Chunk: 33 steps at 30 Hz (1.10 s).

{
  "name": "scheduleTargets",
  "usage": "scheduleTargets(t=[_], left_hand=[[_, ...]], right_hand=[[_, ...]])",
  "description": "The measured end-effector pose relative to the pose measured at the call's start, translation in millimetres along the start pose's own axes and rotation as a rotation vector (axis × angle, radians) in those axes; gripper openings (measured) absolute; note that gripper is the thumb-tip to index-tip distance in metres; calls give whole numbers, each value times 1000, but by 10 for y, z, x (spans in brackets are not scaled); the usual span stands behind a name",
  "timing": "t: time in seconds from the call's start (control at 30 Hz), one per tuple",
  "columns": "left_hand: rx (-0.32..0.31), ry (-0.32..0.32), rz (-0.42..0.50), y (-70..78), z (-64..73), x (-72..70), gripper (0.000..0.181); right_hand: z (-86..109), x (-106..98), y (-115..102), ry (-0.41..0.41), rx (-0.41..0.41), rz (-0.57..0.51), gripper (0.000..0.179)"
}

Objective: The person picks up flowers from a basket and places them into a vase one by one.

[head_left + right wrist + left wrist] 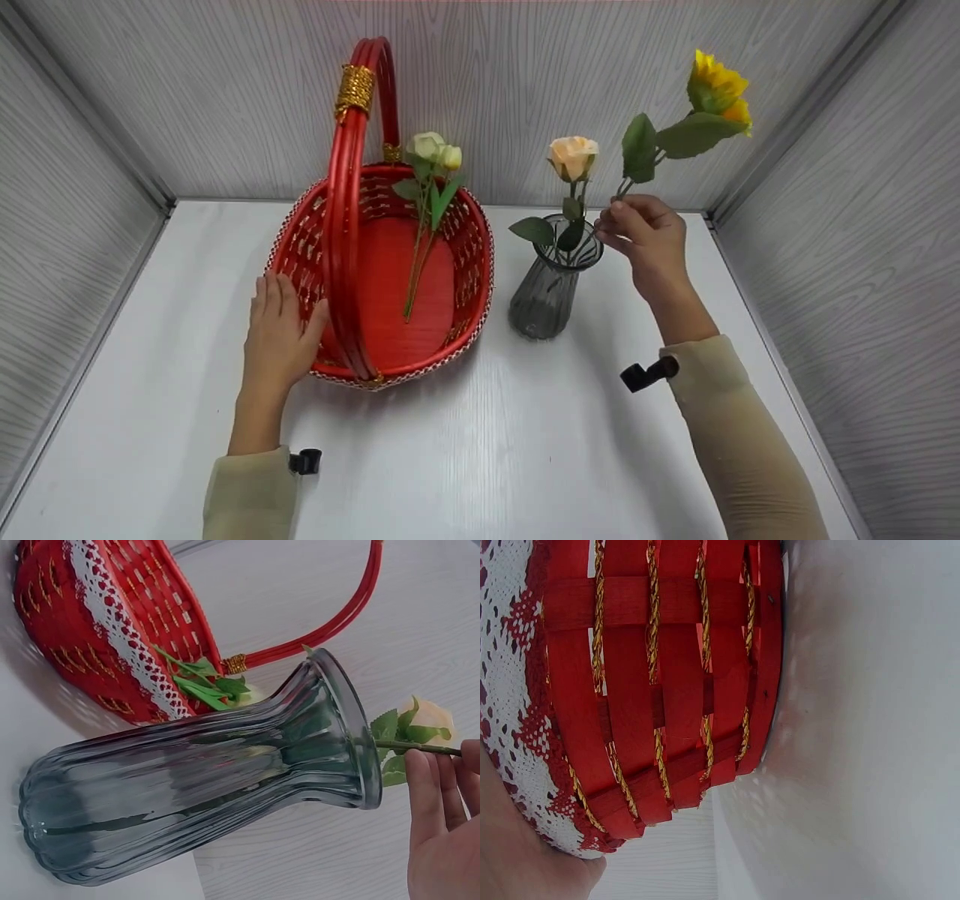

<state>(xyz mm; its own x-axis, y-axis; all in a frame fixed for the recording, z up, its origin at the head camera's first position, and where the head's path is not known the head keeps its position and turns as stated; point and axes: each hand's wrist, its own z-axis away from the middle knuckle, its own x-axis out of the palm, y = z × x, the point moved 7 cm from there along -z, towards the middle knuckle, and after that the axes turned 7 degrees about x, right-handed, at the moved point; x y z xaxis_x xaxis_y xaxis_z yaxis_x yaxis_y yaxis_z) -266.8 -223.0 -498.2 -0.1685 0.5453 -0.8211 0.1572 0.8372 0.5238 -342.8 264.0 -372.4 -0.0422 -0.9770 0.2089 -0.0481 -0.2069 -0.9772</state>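
My right hand (651, 234) pinches the stem of a yellow sunflower (718, 91), whose bloom leans up to the right. Below the fingers, the stem runs into the mouth of a grey fluted glass vase (541, 304). A peach rose (574, 157) stands in that vase. On the left rim of a red woven basket (405, 337) rests my left hand (279, 341), fingers extended and thumb apart. Only part of this hand (525, 862) shows in the left wrist view, beside the lace-trimmed rim. Inside the basket lies a stem of pale greenish-white roses (429, 148), blooms against the far rim.
The basket's tall red handle (346, 187), with gold wrapping, arches up near my left hand. Grey wood-grain panels (510, 90) enclose the white table (480, 465) at the back and both sides. The vase stands just right of the basket.
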Motion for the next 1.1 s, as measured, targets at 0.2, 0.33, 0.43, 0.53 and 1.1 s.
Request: scheduleTargets(t=[0.2,0.33,0.43,0.53,1.1], left_hand=[[-6,-6,-3,4,3,0,88],[-11,-12,-3,5,9,-3,87],[-11,-16,-5,6,11,-4,87],[-6,-15,-4,9,10,-8,88],[-8,-4,2,6,-5,0,89]], right_hand=[[-3,34,41,-20,23,75,19],[-7,59,57,-36,21,172,16],[-6,69,64,-45,19,201,17],[0,68,59,-48,18,229,20],[3,1,55,-19,174,361,30]])
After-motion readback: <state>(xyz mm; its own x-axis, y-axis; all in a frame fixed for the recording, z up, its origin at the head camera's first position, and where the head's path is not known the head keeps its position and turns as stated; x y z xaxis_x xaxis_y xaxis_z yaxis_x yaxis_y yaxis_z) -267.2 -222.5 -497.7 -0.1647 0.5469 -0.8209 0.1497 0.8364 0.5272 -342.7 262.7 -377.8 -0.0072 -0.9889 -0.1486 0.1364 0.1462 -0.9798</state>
